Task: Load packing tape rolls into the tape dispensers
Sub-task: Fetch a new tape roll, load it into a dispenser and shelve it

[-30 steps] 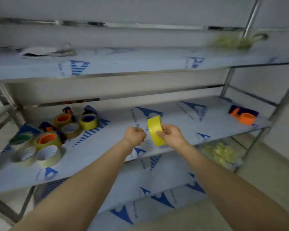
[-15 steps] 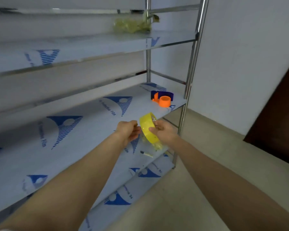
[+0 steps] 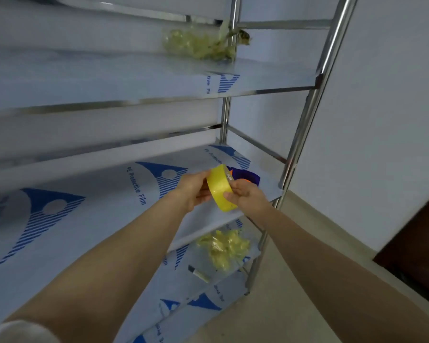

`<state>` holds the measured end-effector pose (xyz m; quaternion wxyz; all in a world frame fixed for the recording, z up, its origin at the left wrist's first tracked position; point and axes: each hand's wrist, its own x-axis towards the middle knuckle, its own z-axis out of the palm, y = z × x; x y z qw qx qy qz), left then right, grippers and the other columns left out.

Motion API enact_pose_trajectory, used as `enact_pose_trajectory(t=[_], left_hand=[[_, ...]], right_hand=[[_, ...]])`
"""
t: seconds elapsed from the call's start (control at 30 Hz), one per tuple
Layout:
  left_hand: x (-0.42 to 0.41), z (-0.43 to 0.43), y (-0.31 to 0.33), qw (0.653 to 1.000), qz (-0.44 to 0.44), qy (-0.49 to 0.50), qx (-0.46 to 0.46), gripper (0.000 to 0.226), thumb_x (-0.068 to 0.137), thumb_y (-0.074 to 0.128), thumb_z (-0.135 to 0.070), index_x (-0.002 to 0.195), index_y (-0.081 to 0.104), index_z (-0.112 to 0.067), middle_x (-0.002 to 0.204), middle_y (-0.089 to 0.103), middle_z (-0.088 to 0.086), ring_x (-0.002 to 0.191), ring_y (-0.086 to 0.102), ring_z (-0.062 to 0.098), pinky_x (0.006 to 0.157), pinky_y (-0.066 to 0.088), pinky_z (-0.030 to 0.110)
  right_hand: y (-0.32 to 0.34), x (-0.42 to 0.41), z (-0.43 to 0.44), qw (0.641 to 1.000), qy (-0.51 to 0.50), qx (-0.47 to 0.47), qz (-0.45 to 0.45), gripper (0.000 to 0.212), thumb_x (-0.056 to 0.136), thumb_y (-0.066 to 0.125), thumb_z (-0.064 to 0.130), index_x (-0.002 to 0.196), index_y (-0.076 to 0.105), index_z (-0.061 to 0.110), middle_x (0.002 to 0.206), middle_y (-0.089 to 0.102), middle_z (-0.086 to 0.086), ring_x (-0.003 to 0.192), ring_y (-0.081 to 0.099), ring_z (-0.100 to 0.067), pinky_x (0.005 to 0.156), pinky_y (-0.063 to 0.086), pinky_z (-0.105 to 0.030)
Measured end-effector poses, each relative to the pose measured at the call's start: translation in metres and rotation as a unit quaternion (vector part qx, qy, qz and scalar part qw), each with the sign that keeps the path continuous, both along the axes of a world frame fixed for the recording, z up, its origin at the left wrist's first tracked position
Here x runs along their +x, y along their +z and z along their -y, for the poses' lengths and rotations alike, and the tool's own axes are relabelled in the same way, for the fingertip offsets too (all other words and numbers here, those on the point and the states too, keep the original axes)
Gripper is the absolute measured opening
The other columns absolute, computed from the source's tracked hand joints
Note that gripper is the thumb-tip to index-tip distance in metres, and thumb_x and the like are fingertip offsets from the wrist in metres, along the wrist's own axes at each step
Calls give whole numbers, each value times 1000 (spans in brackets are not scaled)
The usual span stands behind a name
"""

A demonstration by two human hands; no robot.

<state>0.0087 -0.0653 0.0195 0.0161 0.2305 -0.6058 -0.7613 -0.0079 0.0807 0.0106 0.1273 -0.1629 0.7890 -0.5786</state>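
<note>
roll: tape roll (image 3: 219, 188) on edge above the middle shelf (image 3: 97, 219), dispenser (image 3: 248, 178) just beyond, partly hidden | grip: left hand (image 3: 193, 186) cups its left side, right hand (image 3: 245, 196) pinches the rim | risk: probably roll slipping or dispenser sliding, since nothing steadies it

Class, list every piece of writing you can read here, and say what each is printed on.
"PE Protective Film": blue print on the film covering the middle shelf.
"PE Protec...": the same print repeated at that shelf's far end, cut off.
On the upper shelf and lower shelf: similar blue print, too blurred to read.
On the yellow tape roll: a small label, unreadable.
</note>
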Motion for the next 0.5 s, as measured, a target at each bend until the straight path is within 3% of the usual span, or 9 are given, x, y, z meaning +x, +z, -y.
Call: enact_pose_trajectory(t=[0.07, 0.13, 0.23, 0.4, 0.5], left_hand=[[-20, 5, 4, 1000, -7, 17, 14, 23, 90, 59, -25, 106, 61, -8, 89, 65, 7, 77, 62, 18, 65, 53, 29], [-38, 10, 4, 999, -8, 46, 18, 24, 89, 61, -21, 107, 60, -6, 90, 66, 8, 77, 63, 19, 68, 54, 30], [-56, 17, 3, 996, -7, 83, 11, 20, 89, 60, -13, 107, 58, -3, 85, 64, 8, 74, 62, 19, 65, 53, 29], [-78, 34, 1, 987, 6, 162, 3, 7, 88, 61, -9, 86, 58, -3, 82, 63, 9, 71, 62, 19, 62, 52, 28], [-88, 40, -5, 977, 6, 215, 3, 10, 87, 63, -8, 91, 60, 1, 85, 63, 13, 73, 63, 21, 66, 54, 30]], right_hand=[[-1, -26, 6, 1000, 26, -2, 7, 41, 88, 58, -4, 127, 48, -9, 131, 54, -22, 117, 54, -26, 106, 40, -42], [-5, -51, 11, 999, 45, -3, 17, 42, 88, 58, -3, 129, 47, -8, 132, 54, -21, 121, 53, -29, 106, 41, -42], [-11, -78, 21, 996, 74, -17, 42, 35, 89, 57, -2, 124, 52, -4, 122, 59, -11, 109, 56, -19, 95, 48, -30], [-16, -114, 45, 985, 153, -29, 70, 32, 91, 54, -1, 123, 54, 0, 118, 62, -11, 106, 57, -18, 89, 48, -31], [-20, -136, 57, 977, 195, -26, 83, 34, 90, 54, -3, 124, 52, -4, 124, 60, -15, 115, 57, -24, 85, 48, -24]])
